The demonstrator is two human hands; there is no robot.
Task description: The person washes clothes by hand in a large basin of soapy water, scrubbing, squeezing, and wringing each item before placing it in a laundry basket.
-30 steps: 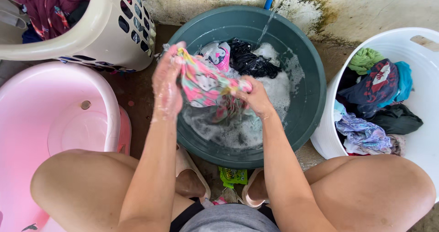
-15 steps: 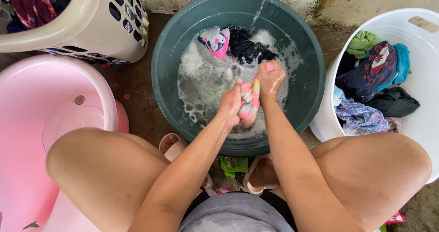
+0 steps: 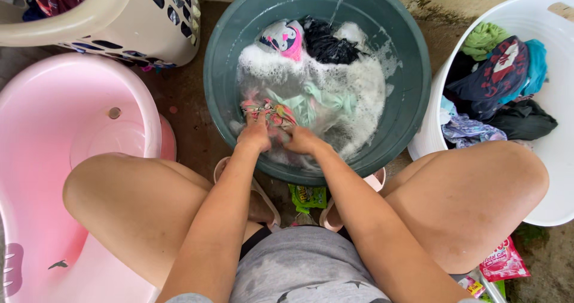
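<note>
Head view: left hand (image 3: 256, 137) and right hand (image 3: 301, 140), earlier raised, now press the bunched pink patterned wet garment (image 3: 270, 113) into suds, fingers clenched around it, inside the round dark-green plastic basin (image 3: 412, 70).

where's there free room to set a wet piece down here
The pink tub on the left is bare inside. The green basin is crowded with suds, clothes and both hands, left and right. The white basket holds clothes along its left side; its right part is bare.
</note>
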